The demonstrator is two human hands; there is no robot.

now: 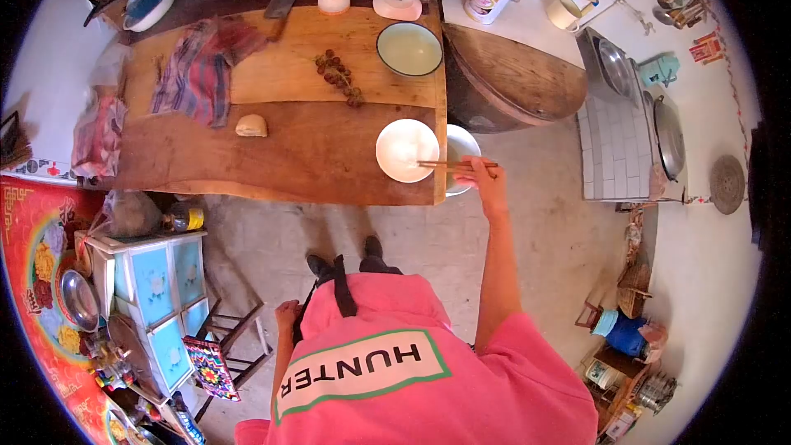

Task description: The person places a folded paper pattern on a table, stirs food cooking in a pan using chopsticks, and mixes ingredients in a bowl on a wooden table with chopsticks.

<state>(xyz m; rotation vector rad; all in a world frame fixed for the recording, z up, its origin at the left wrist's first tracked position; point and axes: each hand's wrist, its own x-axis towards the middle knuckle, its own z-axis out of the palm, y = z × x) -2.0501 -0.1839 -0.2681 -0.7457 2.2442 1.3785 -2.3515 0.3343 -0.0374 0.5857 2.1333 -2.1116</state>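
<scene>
My right hand is closed around wooden chopsticks, whose tips reach into a white bowl with pale contents at the table's near right corner. Below that hand, another pale bowl sits just past the table edge, partly covered by the white bowl and the hand. My left hand hangs low by my side, away from the table; its fingers are too small and dim to make out. A bun lies on the wooden table.
Farther back on the table are a rimmed basin, a dark reddish cluster, a striped cloth and a cleaver. A wooden-lidded vat stands to the right. At lower left are a blue cabinet and a stool.
</scene>
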